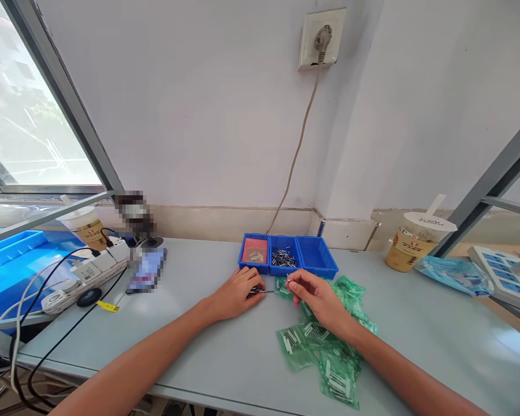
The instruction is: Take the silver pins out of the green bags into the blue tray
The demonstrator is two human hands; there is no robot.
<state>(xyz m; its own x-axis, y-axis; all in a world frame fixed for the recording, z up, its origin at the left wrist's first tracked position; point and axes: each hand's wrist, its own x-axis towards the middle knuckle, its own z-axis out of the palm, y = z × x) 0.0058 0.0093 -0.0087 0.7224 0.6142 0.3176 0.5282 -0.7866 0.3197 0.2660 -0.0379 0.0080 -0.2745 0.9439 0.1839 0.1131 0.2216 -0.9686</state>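
Note:
Near the middle of the grey table, my left hand (239,293) rests with its fingers curled over a dark tool (255,292) whose thin metal shaft points right. My right hand (314,294) is pinched on something small, too tiny to make out, above a green bag. Green plastic bags (338,378) with screws and white pieces lie under and around the right forearm. Behind the hands stands a blue three-part tray (317,257): a reddish packet (255,251) in the left part, loose metal screws (283,257) in the middle, nothing in the right part.
A drink cup (409,245), a blue-white packet (455,276) and a power strip (505,271) stand at the right. On the left are a phone (148,270), a power strip with cables (91,271), another cup (86,228) and a metal frame.

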